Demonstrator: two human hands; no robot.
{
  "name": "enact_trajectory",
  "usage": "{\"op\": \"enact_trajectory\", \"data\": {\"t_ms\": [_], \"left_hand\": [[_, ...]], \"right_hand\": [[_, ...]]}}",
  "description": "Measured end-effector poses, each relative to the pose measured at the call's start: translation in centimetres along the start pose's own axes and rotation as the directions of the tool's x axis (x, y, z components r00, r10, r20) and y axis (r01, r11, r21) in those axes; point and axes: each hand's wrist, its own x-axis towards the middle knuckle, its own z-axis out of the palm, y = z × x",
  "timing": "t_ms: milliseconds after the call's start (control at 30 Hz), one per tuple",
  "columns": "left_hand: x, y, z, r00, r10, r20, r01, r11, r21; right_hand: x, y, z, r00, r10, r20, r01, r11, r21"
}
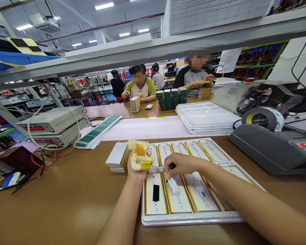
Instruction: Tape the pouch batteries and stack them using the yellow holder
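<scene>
My left hand (137,172) is wrapped round a pale yellow fixture (142,156) with amber tape on it, held above the tray's left edge. My right hand (175,165) is closed in a pinch over the white tray (193,217). A crumpled white strip with blue marks (172,185) hangs at its fingertips, over a flat white battery pack (181,202). The pack at the front left (149,197) bears a black patch (156,193). More packs with amber edges lie in the tray's compartments, some partly hidden by my right arm.
A stack of packs (117,156) stands left of the tray. Beyond are green sheets (99,131), stacked white trays (206,117) and seated people. Meters (53,126) stand at the left, a grey tape dispenser (265,146) at the right. A metal shelf beam (142,51) crosses above.
</scene>
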Motion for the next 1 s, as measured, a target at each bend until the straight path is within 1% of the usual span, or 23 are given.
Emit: {"op": "enact_trajectory", "data": {"t_ms": [67, 100, 167, 233, 333, 367, 400, 500, 533, 633, 800, 900, 1000], "left_hand": [[0.0, -0.1, 0.0, 1.000, -0.016, -0.009, 0.016, 1.000, -0.001], [0.0, -0.1, 0.0, 1.000, -0.022, -0.009, 0.022, 1.000, -0.006], [0.0, -0.2, -0.1, 1.000, -0.019, -0.008, 0.019, 1.000, -0.014], [0.1, -0.2, -0.3, 1.000, -0.014, -0.005, 0.014, 1.000, -0.016], [0.1, -0.2, -0.4, 1.000, -0.022, -0.009, 0.022, 1.000, -0.016], [0.1, -0.2, -0.4, 1.000, -0.028, -0.011, 0.028, 0.999, -0.016], [0.1, -0.2, -0.3, 0.999, -0.032, -0.011, 0.032, 0.999, -0.015], [0.1, -0.2, -0.2, 0.999, -0.035, -0.006, 0.035, 0.999, -0.006], [0.1, -0.2, -0.2, 0.999, -0.033, -0.003, 0.033, 0.999, -0.003], [0.1, -0.2, -0.3, 1.000, -0.028, 0.002, 0.028, 1.000, 0.014], [0.1, -0.2, -0.4, 1.000, -0.028, 0.013, 0.028, 0.999, 0.028], [0.1, -0.2, -0.5, 0.999, -0.029, 0.022, 0.028, 0.999, 0.017], [0.2, -0.3, -0.5, 0.999, -0.033, 0.033, 0.032, 0.999, 0.013]], "right_hand": [[-0.7, 0.8, -0.9, 0.990, 0.119, -0.075, -0.132, 0.973, -0.190], [-1.0, 1.1, -1.2, 0.985, 0.143, -0.093, -0.162, 0.954, -0.251], [-1.5, 1.6, -1.2, 0.986, 0.128, -0.108, -0.155, 0.942, -0.298], [-1.8, 1.9, -0.9, 0.989, 0.091, -0.118, -0.122, 0.947, -0.298], [-1.8, 1.8, -0.2, 0.996, 0.073, -0.056, -0.085, 0.964, -0.252], [-1.8, 1.7, 0.0, 0.996, 0.070, -0.054, -0.081, 0.968, -0.238], [-1.7, 1.5, 0.1, 0.995, 0.067, -0.073, -0.083, 0.969, -0.234], [-1.6, 1.0, 0.3, 0.981, 0.059, -0.184, -0.107, 0.959, -0.262], [-1.6, 0.9, 0.3, 0.979, 0.057, -0.195, -0.110, 0.957, -0.270], [-1.7, 1.1, 0.0, 0.985, 0.050, -0.164, -0.092, 0.960, -0.263], [-1.9, 2.6, -0.4, 0.995, 0.008, -0.103, -0.028, 0.980, -0.198], [-2.0, 3.1, -0.3, 0.994, 0.006, -0.107, -0.022, 0.988, -0.153], [-2.0, 2.8, 0.0, 0.994, 0.015, -0.104, -0.029, 0.991, -0.134]]}}
